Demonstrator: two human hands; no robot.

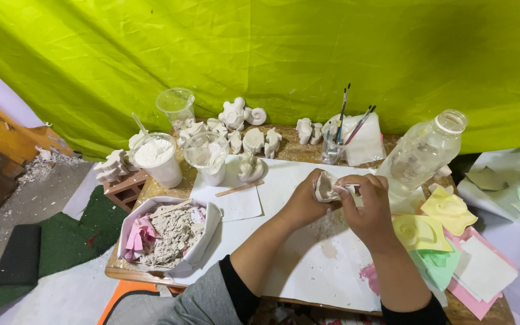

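My left hand (pixel 304 201) grips a small pale plaster figure (pixel 326 188) above the white paper sheet (pixel 308 265) on the wooden table. My right hand (pixel 368 207) is closed on a thin tool (pixel 351 186) whose tip touches the figure. Plaster dust lies on the paper just below both hands.
A box of broken plaster bits (pixel 170 236) sits at the front left. Cups of white powder (pixel 157 157), several white figurines (pixel 254 141), a jar of brushes (pixel 338 144) and a clear bottle (pixel 422 153) stand behind. Coloured rubber moulds (pixel 434 232) lie to the right. A green cloth hangs at the back.
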